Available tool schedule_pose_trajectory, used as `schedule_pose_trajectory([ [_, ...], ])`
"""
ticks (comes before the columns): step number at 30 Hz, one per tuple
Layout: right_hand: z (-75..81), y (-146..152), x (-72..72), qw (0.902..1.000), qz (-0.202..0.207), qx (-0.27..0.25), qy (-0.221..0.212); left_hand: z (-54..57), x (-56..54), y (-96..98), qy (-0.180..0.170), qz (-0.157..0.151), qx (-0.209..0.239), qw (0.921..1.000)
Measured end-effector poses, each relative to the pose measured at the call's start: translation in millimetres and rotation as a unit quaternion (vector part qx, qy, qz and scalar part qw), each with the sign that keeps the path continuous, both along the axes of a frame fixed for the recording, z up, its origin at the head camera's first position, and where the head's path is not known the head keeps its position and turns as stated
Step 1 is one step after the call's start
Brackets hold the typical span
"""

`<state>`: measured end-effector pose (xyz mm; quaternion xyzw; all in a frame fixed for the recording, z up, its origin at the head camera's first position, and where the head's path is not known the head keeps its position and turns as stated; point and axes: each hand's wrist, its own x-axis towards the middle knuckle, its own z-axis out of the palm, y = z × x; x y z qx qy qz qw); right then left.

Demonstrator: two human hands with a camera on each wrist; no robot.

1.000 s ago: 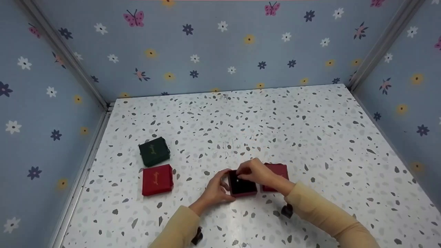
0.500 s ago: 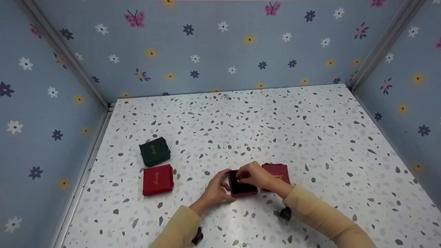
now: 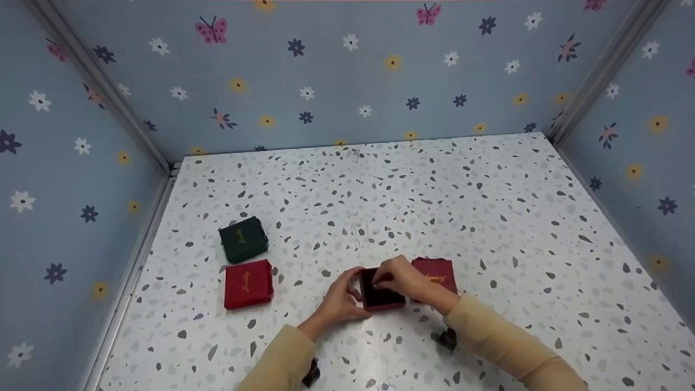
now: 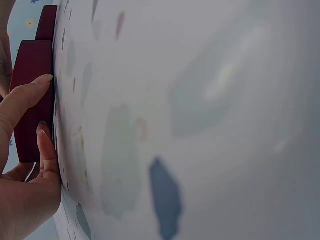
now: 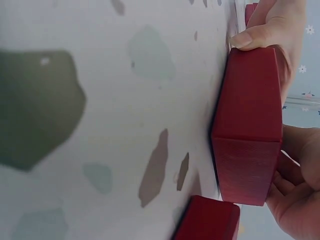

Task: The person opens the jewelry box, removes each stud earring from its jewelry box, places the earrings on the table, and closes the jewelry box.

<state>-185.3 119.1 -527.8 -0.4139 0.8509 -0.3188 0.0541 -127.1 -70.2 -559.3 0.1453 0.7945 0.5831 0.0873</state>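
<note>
My left hand (image 3: 341, 298) grips a small red jewelry box (image 3: 388, 307) from its left side, thumb on the front and fingers behind. The box sits uncovered on the table with its black lining facing up. Over that lining, my right hand (image 3: 400, 276) has thumb and curled forefinger together, with a tiny bright speck at the tips; its kind is too small to make out. Close on the right lies a flat red piece with gold lettering (image 3: 433, 266), partly covered by my right forearm. In the right wrist view, the box wall (image 5: 252, 95) hides the fingertips.
A lettered red box (image 3: 248, 285) and a dark green box (image 3: 243, 239) lie closed at the left. Several thin, shiny bits (image 3: 358, 225) are scattered beyond the hands on the speckled table (image 3: 488, 217). Flowered walls (image 3: 347, 70) stand around the back and sides.
My right fingers have shifted slightly within the box, and the right forearm has drawn a little toward me, baring more gold lettering. The left hand and box have stayed put.
</note>
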Motion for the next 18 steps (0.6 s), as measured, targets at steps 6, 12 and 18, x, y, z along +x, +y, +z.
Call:
schedule_pose_trajectory([
  [6, -1.5, -0.6, 0.3, 0.9999, -0.001, 0.003, 0.011, 1.6, 0.3, -0.1, -0.009, 0.0, 0.001, 1.0],
  [12, -0.3, -0.5, 1.4, 0.9998, -0.006, 0.015, 0.013, 2.0, 0.8, -0.1, -0.015, 0.0, 0.009, 0.9998],
  [18, 0.1, -0.3, 2.5, 0.9996, -0.004, 0.025, 0.01, 0.6, 0.2, -0.8, -0.004, 0.0, 0.006, 1.0],
])
